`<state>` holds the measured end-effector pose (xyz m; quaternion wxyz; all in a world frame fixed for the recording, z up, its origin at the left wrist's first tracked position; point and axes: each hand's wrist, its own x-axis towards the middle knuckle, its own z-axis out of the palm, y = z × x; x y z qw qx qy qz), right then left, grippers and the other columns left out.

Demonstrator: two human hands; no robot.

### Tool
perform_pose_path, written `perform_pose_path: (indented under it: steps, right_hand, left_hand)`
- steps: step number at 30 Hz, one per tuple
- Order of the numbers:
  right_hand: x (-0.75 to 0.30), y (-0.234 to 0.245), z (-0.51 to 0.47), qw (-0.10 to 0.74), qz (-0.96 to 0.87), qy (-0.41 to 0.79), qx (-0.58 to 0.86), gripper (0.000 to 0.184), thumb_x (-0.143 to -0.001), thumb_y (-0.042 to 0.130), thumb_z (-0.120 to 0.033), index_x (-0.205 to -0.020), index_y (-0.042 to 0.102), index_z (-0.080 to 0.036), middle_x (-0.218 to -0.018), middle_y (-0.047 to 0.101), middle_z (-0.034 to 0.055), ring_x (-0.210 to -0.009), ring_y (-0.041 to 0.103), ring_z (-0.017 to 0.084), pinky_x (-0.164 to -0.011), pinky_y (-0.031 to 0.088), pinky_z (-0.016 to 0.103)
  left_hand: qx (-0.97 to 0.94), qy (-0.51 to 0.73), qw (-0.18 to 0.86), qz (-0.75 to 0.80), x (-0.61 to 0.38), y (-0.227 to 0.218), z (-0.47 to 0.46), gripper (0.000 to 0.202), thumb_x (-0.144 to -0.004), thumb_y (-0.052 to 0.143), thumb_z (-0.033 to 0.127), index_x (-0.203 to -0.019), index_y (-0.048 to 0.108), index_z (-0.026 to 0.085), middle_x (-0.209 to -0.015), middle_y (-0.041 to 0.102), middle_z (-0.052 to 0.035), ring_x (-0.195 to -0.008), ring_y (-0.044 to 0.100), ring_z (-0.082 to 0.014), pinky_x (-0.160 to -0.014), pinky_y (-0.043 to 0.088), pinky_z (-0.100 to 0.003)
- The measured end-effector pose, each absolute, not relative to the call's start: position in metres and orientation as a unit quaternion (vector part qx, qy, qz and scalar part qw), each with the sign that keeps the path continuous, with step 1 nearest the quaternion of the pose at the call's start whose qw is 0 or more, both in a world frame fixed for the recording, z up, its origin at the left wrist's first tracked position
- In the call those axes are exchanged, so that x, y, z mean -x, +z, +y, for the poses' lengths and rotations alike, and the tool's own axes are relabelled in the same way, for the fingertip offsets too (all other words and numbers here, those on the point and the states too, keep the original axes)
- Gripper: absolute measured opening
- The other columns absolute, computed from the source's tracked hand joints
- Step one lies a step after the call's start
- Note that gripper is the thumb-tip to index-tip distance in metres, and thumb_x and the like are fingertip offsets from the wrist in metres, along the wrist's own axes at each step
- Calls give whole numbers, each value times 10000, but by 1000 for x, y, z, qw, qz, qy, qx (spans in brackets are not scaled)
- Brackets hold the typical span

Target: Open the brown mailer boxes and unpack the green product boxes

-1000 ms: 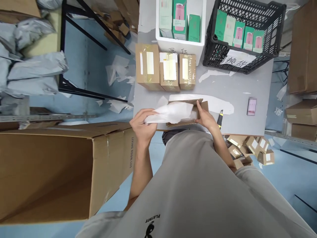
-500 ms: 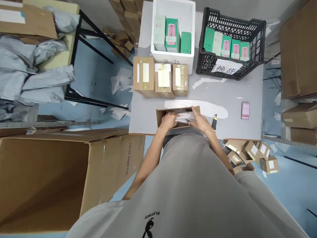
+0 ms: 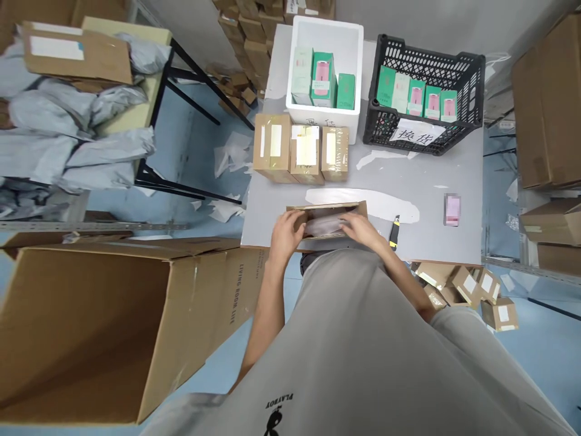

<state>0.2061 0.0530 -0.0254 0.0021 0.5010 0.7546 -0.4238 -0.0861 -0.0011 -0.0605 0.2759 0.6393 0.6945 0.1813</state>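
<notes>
An open cardboard box (image 3: 362,210) lies at the table's front edge, close to my body. Clear, whitish plastic packaging (image 3: 323,224) fills its opening; whatever it covers is hidden. My left hand (image 3: 287,233) is closed over the box's left end, thumb toward the opening. From the right, my right hand (image 3: 362,231) reaches over the box, its fingertips closed on the plastic at the right part of the opening. A black and yellow utility knife (image 3: 394,232) lies on the table just right of that hand.
Behind the box stand three taped cartons (image 3: 307,154), a white foam bin (image 3: 358,72) and a black crate (image 3: 472,91), both holding green boxes. A pink item (image 3: 452,209) lies at right. A large open carton (image 3: 200,315) stands left of the table (image 3: 422,242).
My left hand has moved left, off the plastic, onto the box's left end. My right hand has come down from the far edge onto the plastic. The view has shifted slightly.
</notes>
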Motion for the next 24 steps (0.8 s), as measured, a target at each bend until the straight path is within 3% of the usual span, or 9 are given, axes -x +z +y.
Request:
perform_pose_path:
  steps: [3, 5, 7, 10, 12, 14, 18, 21, 24]
  right_hand:
    - [-238, -37, 39, -184, 687, -390, -585, 364, -1209, 574, -408, -1375, 831, -212, -1448, 859, 154, -1325, 804, 277, -1193, 630, 402]
    - [-258, -54, 34, -265, 601, -380, -651, 476, -1198, 545, -591, -1255, 832, -216, -1345, 876, 158, -1253, 813, 286, -1113, 663, 405]
    - [-270, -77, 33, -293, 499, -425, -696, 635, -1156, 520, -771, -1187, 822, -213, -1253, 885, 168, -1186, 832, 302, -1068, 683, 429]
    - [-274, -112, 33, -261, 395, -549, -689, 777, -1060, 571, -930, -1166, 838, -208, -1248, 887, 180, -1192, 840, 339, -1093, 694, 497]
    - [-270, -128, 31, -243, 380, -608, -654, 748, -1031, 632, -919, -1192, 857, -224, -1336, 883, 164, -1306, 807, 355, -1185, 668, 537]
    - [-264, -139, 27, -243, 380, -639, -623, 675, -1023, 677, -868, -1227, 866, -253, -1420, 870, 131, -1403, 762, 352, -1269, 625, 564]
    - [-263, -147, 22, -268, 368, -653, -606, 629, -986, 735, -865, -1219, 868, -296, -1417, 875, 88, -1426, 735, 342, -1317, 590, 584]
    - [-274, -150, 22, -301, 373, -651, -589, 683, -935, 778, -891, -1238, 874, -286, -1429, 875, 92, -1417, 746, 353, -1295, 604, 568]
    - [-284, -155, 18, -317, 390, -645, -575, 694, -918, 812, -861, -1285, 887, -277, -1486, 867, 91, -1462, 742, 354, -1328, 577, 539]
  left_hand:
    - [-555, 267, 270, 740, 104, -71, -15, 492, -1013, 806, 377, -1482, 762, 238, -1542, 753, -171, -1395, 731, -347, -1174, 657, -485]
    - [-459, 346, 317, 754, 113, -89, -20, 552, -1019, 816, 500, -1489, 732, 222, -1548, 746, -184, -1321, 762, -313, -1076, 680, -429]
    - [-328, 414, 400, 749, 117, -111, -22, 593, -1073, 718, 665, -1451, 723, 209, -1522, 766, -200, -1300, 785, -298, -1049, 674, -398]
    - [-170, 407, 531, 723, 113, -140, -19, 751, -1069, 576, 882, -1356, 751, 211, -1414, 823, -210, -1338, 795, -333, -1064, 665, -414]
    - [-144, 381, 584, 702, 105, -153, -18, 755, -1021, 628, 914, -1337, 772, 243, -1370, 850, -181, -1380, 781, -355, -1111, 662, -449]
    - [-144, 379, 604, 686, 95, -159, -18, 670, -984, 724, 843, -1349, 786, 284, -1353, 865, -139, -1397, 770, -351, -1173, 654, -490]
    - [-148, 378, 599, 690, 88, -161, -24, 587, -905, 823, 723, -1290, 814, 279, -1270, 882, -116, -1340, 778, -336, -1252, 625, -551]
    - [-182, 374, 614, 671, 88, -158, -33, 700, -802, 898, 766, -1264, 828, 245, -1241, 886, -134, -1308, 781, -364, -1217, 642, -551]
    - [-205, 369, 637, 645, 81, -154, -43, 854, -743, 955, 800, -1376, 834, 239, -1259, 881, -145, -1279, 791, -371, -1155, 664, -518]
